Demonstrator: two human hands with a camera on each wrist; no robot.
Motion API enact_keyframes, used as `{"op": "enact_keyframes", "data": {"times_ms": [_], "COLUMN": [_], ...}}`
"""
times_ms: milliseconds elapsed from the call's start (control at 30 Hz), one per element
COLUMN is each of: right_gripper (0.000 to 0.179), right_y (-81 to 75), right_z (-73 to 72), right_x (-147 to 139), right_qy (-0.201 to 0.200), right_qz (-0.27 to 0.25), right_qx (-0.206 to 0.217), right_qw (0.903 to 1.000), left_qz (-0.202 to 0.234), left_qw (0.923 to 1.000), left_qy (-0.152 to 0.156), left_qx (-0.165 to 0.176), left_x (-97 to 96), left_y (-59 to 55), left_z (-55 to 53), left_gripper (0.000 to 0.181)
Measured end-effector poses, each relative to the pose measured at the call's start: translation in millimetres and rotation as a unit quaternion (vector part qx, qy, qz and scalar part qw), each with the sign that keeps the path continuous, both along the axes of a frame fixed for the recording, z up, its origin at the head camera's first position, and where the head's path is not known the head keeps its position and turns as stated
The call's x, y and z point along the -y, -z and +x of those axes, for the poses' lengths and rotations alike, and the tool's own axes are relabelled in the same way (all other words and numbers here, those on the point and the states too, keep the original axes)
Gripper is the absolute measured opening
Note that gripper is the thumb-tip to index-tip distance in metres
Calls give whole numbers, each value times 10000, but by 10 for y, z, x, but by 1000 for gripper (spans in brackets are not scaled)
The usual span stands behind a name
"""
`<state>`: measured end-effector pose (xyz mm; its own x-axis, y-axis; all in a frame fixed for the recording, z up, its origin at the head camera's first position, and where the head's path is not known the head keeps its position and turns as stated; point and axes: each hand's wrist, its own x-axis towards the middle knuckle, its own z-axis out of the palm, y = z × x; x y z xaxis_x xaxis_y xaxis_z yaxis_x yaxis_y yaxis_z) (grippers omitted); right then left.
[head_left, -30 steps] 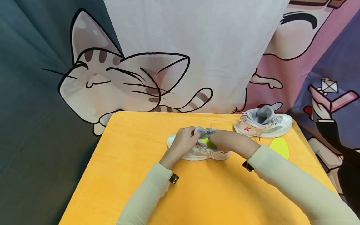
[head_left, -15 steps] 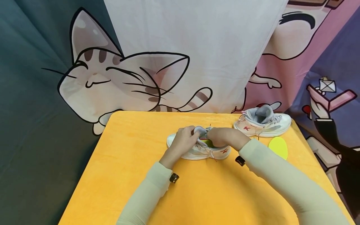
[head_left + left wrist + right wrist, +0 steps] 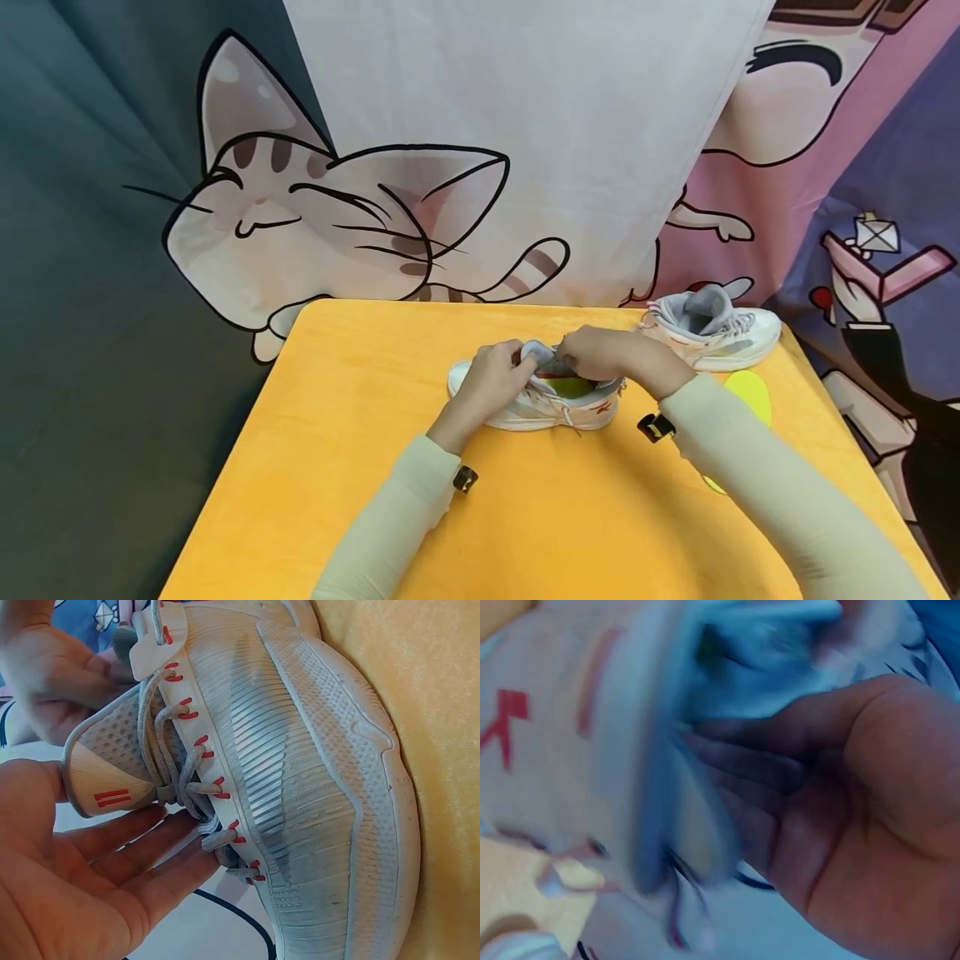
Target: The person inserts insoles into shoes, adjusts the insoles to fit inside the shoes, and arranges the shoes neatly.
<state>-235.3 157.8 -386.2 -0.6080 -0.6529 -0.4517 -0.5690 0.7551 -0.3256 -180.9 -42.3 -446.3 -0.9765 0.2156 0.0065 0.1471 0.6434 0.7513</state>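
A white running shoe (image 3: 551,414) lies mid-table on its sole, toe at nine o'clock and heel at three, and the likeliest trouble sits inside it: a yellow-green insole (image 3: 567,387) shows through the opening, but its front end is hidden, so a ruck or fold under the laces (image 3: 191,761) could easily go unnoticed. The left hand (image 3: 491,377) pinches the tongue (image 3: 112,787) toward the toe end; should that hold slip, the tongue could flop back over the opening, cover the insole and perhaps bunch up. The right hand (image 3: 600,354) is at the opening's twelve o'clock side with its fingers bent, close against the collar (image 3: 645,772) (the right wrist view is badly blurred here), and whether it grips anything I cannot tell. Pressing hard there might crush the collar inward or tip the shoe toward six o'clock, since only the left hand clearly holds it, and the smooth-looking yellow cover (image 3: 360,433) may offer little resistance to sliding. At two o'clock stands the matching shoe (image 3: 738,346), and at three lies a loose insole (image 3: 750,393), partly hidden by the right sleeve (image 3: 757,467); a careless sweep of that forearm could drag the insole away or bend it.
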Motion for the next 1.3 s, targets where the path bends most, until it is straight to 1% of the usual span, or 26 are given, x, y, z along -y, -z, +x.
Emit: {"op": "enact_keyframes", "data": {"times_ms": [33,100,167,200,267,367,467,500,567,633,700,767,833,900,1033,1167,1233,1300], "right_gripper": [21,21,22,24,26,30,37,39,43,46,48,49,51,53,53,53,53,53], "right_y": [-36,-91,-111,-107,-66,40,160,200,280,352,415,470,519,564,611,608,597,586], "right_z": [-1,-1,-10,-19,-52,-112,-161,-176,-206,-235,-262,-286,-304,-318,-326,-298,-262,-217], "right_x": [-41,-127,-216,-258,-330,-421,-496,-516,-542,-561,-573,-582,-587,-594,-622,-670,-691,-708], "right_qy": [-26,68,298,421,667,883,1042,1079,1098,1079,1109,1188,1287,1428,1560,1672,1689,1714], "right_qz": [-219,-616,-965,-1095,-1232,-1199,-1148,-1209,-1415,-1678,-1905,-2006,-2043,-2018,-2146,-2331,-2422,-2569], "right_qx": [-118,-261,-399,-504,-636,-736,-364,-164,280,690,1119,1464,1788,2030,2421,2693,2756,2844], "right_qw": [9997,9977,9941,9918,9881,9861,9872,9866,9834,9775,9690,9614,9538,9474,9333,9193,9148,9076], "left_qz": [-16,-61,-166,-231,-371,-510,-431,-371,-310,-274,-312,-333,-257,-149,81,166,181,170], "left_qw": [10000,9999,9997,9995,9985,9964,9955,9956,9963,9971,9969,9951,9929,9918,9908,9896,9892,9894], "left_qy": [-38,-98,-158,-194,-299,-534,-758,-800,-796,-650,-388,-90,116,205,146,131,145,172], "left_qx": [5,-33,-91,-132,-263,-415,-370,-302,-55,271,615,930,1157,1250,1341,1424,1448,1430], "left_x": [-3,-9,-23,-33,-56,-97,-123,-128,-128,-126,-133,-151,-178,-205,-232,-223,-213,-202], "left_y": [8,26,41,47,59,63,60,60,56,70,107,169,233,282,313,267,231,193], "left_z": [3,14,33,46,78,145,227,255,315,374,427,470,501,521,542,557,562,562], "left_gripper": [31,28,30,34,44,56,58,54,49,51,58,63,64,65,64,62,61,60]}}
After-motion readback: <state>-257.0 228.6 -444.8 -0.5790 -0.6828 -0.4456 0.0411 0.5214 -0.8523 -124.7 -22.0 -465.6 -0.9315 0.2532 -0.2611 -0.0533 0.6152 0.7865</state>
